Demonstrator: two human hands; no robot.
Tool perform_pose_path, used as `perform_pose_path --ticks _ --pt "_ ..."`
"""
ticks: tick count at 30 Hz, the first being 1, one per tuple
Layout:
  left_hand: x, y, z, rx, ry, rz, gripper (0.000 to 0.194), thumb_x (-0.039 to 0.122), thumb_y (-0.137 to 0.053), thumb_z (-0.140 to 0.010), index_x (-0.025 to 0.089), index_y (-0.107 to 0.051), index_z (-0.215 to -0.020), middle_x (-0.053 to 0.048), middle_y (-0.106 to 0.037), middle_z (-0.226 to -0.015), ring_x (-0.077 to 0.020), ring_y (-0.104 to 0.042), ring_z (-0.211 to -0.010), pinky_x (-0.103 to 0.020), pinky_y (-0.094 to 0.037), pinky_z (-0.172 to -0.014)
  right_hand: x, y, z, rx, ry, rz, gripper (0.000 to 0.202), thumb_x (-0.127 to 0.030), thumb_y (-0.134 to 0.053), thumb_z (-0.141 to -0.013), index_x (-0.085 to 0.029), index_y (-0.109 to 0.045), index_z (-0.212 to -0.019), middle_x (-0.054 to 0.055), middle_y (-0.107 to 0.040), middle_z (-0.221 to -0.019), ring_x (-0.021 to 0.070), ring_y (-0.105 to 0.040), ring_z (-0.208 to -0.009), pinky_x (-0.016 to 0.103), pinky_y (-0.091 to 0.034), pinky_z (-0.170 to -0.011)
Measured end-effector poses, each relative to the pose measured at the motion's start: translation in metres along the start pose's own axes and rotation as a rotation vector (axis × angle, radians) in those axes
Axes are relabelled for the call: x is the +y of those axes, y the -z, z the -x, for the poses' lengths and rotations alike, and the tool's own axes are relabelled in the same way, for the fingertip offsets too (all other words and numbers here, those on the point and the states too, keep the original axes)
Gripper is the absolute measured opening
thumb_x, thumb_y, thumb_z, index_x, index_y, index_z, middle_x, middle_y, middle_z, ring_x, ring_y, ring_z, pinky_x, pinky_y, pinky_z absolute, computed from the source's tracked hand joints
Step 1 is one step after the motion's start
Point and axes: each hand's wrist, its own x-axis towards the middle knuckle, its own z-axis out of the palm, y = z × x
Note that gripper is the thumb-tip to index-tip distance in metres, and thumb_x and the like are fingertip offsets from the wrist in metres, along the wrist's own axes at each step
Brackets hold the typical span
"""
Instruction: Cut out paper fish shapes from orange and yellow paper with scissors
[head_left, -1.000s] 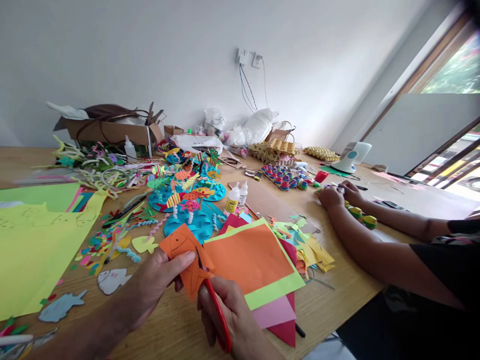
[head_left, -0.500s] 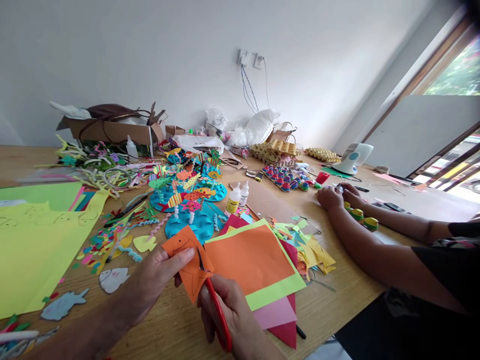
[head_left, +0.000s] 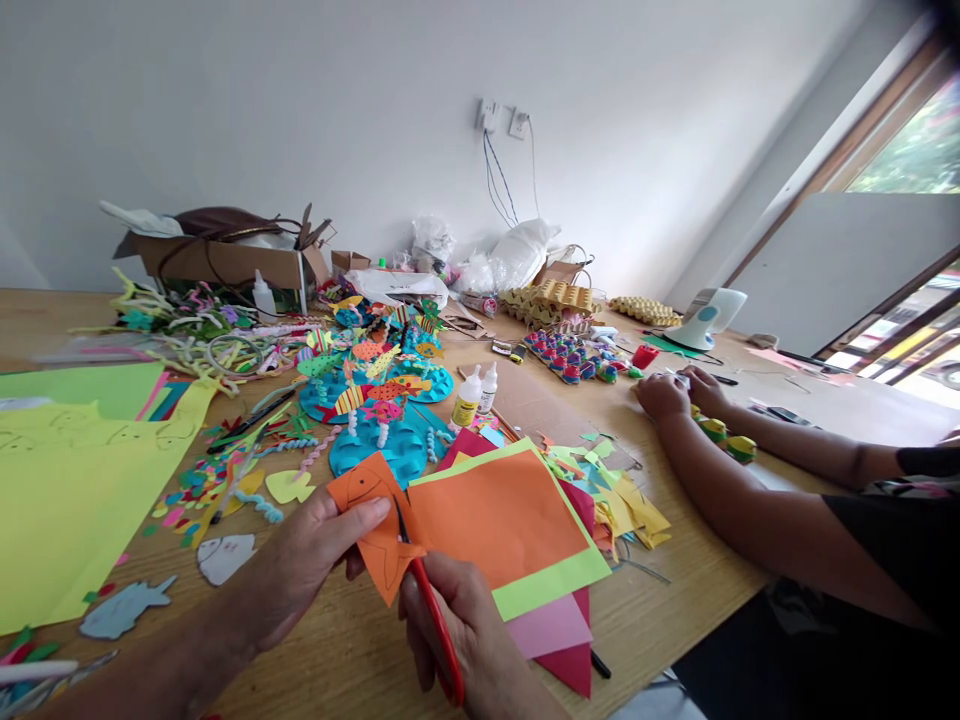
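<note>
My left hand (head_left: 319, 545) pinches a small piece of orange paper (head_left: 371, 500) between thumb and fingers. A fish is drawn on it in dark line, with a dot for an eye. My right hand (head_left: 465, 625) is closed round the red handles of a pair of scissors (head_left: 435, 620). Their dark blades lie along the right side of the drawn fish, against the paper. Below the hands, to the right, an orange sheet (head_left: 495, 510) rests on a light green sheet (head_left: 555, 585), with pink and red paper underneath. Grey fish cut-outs (head_left: 127, 608) lie left of my forearm.
Blue bases with paper fish (head_left: 382, 445) stand ahead, beside glue bottles (head_left: 466, 398). Paper scraps (head_left: 622, 500) lie right of the sheets. Yellow paper (head_left: 82, 520) covers the left side. At the right, another person's hands (head_left: 667, 395) work near painted egg-carton pieces (head_left: 712, 428).
Both hands stay almost in place, still holding the paper and the scissors. The orange strip right of the blades shows less than before, and my right hand has shifted very slightly.
</note>
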Motion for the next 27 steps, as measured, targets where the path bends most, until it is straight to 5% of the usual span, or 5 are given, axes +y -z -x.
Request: perform_pose_path --ticks 8,15,27 --pt "-0.004 0.000 -0.004 0.011 -0.018 0.010 0.021 0.036 -0.062 -0.076 0.018 -0.060 -0.065 0.005 -0.053 -0.052 -0.0085 -0.040 -0.047 -0.020 -0.033 -0.044 -0.005 0.001 0.001 -0.012 -0.025 0.014 0.053 -0.068 -0.041 -0.080 -0.018 -0.042 -0.062 -0.007 -0.038 -0.047 0.0049 -0.038 -0.038 0.013 -0.031 -0.034" --pt "0.005 -0.001 -0.001 -0.008 0.029 0.077 0.017 0.034 -0.064 -0.073 0.017 -0.066 -0.073 0.000 -0.065 -0.061 -0.0122 -0.052 -0.049 -0.023 -0.039 -0.047 -0.007 0.005 0.002 -0.040 -0.072 0.006 0.054 -0.070 -0.041 -0.078 -0.017 -0.046 -0.068 -0.007 -0.040 -0.046 0.0054 -0.039 -0.038 0.014 -0.030 -0.035" --pt "0.003 -0.003 0.001 -0.019 0.025 0.087 0.015 0.033 -0.064 -0.074 0.018 -0.064 -0.072 0.003 -0.060 -0.054 -0.0122 -0.053 -0.049 -0.023 -0.043 -0.049 -0.011 0.001 0.003 -0.022 -0.065 0.011 0.054 -0.069 -0.041 -0.078 -0.017 -0.046 -0.067 -0.006 -0.039 -0.047 0.0056 -0.039 -0.039 0.014 -0.029 -0.035"
